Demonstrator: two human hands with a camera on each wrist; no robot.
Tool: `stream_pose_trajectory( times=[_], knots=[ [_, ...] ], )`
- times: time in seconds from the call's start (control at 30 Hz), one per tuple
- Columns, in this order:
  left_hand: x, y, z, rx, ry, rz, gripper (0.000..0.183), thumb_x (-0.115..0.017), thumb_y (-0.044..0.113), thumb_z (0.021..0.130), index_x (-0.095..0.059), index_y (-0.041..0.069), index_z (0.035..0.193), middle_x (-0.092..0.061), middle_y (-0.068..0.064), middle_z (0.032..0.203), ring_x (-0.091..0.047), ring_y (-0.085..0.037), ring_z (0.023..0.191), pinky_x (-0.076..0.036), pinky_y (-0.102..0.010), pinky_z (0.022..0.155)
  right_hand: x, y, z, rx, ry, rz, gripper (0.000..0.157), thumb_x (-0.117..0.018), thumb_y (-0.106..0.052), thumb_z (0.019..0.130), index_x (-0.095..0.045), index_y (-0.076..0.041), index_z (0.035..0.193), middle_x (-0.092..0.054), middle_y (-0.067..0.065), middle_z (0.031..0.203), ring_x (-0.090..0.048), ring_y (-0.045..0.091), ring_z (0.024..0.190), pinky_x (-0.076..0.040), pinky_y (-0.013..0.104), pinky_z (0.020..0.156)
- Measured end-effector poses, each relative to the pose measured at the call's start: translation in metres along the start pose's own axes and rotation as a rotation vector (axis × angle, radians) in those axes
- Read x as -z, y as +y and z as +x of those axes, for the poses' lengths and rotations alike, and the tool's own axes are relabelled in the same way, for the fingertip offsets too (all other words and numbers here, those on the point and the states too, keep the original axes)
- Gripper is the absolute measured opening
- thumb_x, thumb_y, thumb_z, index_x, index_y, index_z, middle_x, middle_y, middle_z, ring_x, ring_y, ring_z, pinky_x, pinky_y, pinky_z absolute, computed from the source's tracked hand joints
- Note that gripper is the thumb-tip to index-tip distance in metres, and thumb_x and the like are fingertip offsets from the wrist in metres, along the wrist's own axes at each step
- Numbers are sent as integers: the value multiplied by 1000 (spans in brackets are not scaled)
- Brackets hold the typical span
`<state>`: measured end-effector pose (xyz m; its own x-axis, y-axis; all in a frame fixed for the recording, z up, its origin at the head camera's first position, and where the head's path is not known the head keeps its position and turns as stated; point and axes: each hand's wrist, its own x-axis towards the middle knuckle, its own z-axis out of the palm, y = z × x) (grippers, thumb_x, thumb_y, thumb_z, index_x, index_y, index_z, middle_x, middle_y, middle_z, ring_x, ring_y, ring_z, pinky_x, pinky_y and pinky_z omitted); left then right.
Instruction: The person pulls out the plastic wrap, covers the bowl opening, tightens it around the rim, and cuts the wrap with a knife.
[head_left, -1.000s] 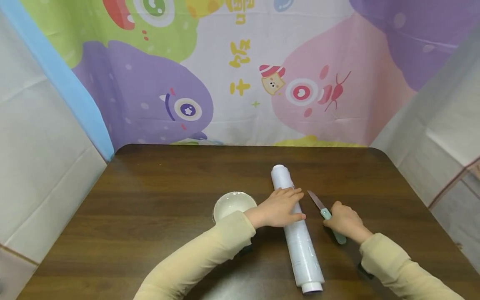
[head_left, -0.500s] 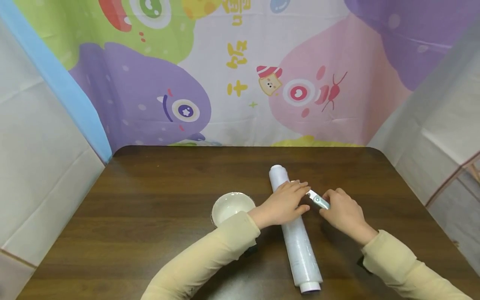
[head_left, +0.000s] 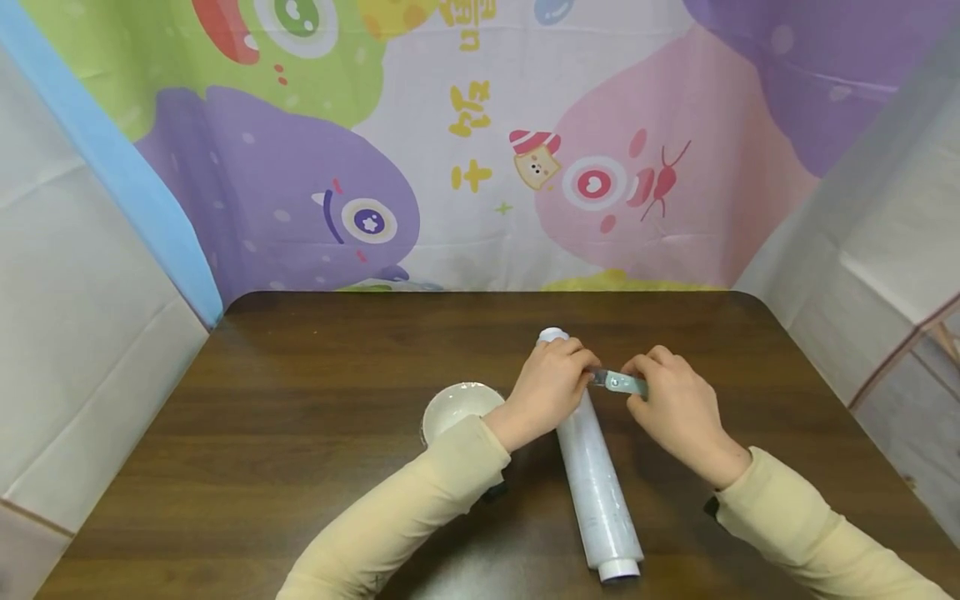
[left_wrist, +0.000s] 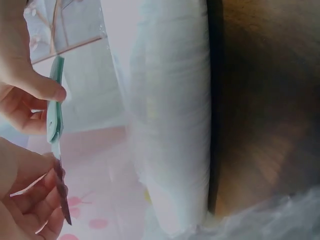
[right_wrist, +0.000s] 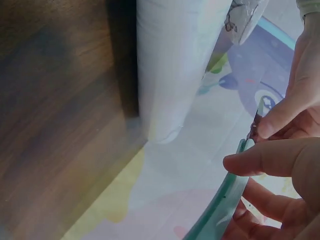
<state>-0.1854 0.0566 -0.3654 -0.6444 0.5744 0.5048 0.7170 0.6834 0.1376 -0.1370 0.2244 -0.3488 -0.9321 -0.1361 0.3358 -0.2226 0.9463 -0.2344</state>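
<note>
A folding knife with a pale green handle (head_left: 624, 383) is held between both hands above the far part of a plastic wrap roll (head_left: 600, 483). The right hand (head_left: 678, 408) grips the handle, thumb on one side and fingers on the other. At the other end, the left hand (head_left: 551, 383) pinches the blade (left_wrist: 61, 187) between thumb and fingers, as the left wrist view shows. The blade stands unfolded, in line with the handle. Lengthwise on the table lies the white roll, partly covered by the left hand in the head view.
To the left of the roll stands a white bowl (head_left: 453, 408), its near side hidden by the left sleeve (head_left: 420, 500). The dark wooden table (head_left: 262, 417) ends at a cartoon-printed curtain (head_left: 480, 233) at the back.
The right hand has lifted the knife from beside the roll and carried it up and left. The left hand, earlier laid flat on the roll, has risen and now pinches the blade.
</note>
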Motion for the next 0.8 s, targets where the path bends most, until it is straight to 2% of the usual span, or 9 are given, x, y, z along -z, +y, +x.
stream_pose_trajectory(
  times=[0.13, 0.37, 0.6, 0.7, 0.8],
  knots=[
    [-1, -1, -1, 2, 10, -9, 9, -64, 14, 82, -69, 20, 86, -62, 9, 82, -57, -10, 78, -40, -24, 69, -2, -2, -1, 29, 7, -17, 17, -66, -2, 68, -65, -8, 84, -55, 6, 78, -49, 19, 62, -36, 29, 42],
    [1, 1, -4, -3, -15, 61, 13, -62, 13, 83, -67, 24, 86, -62, 12, 84, -56, -7, 79, -33, -24, 73, -2, -2, 2, 67, -9, -35, 18, -78, -7, 67, -65, -10, 80, -55, 1, 72, -51, 16, 53, -39, 31, 41],
    [9, 0, -4, -52, 68, 148, 18, -64, 9, 78, -67, 26, 84, -59, 15, 81, -55, -5, 77, -30, -25, 72, 9, -6, 8, 90, -38, -31, 19, -78, -10, 67, -64, -10, 79, -54, 0, 69, -49, 15, 51, -37, 31, 41],
    [14, -2, -1, -44, 100, 128, 14, -64, 13, 81, -66, 26, 85, -57, 14, 80, -55, -5, 76, -30, -26, 73, 17, -7, 12, 104, -33, -20, 19, -78, -11, 67, -64, -10, 79, -54, -1, 68, -49, 13, 52, -37, 30, 43],
    [19, -4, 0, -3, 116, 53, 8, -64, 18, 83, -66, 25, 86, -57, 13, 78, -54, -4, 74, -30, -26, 72, 25, -7, 16, 115, -37, 21, 18, -78, -13, 68, -64, -10, 79, -56, -3, 67, -50, 11, 54, -38, 30, 47]
  ],
)
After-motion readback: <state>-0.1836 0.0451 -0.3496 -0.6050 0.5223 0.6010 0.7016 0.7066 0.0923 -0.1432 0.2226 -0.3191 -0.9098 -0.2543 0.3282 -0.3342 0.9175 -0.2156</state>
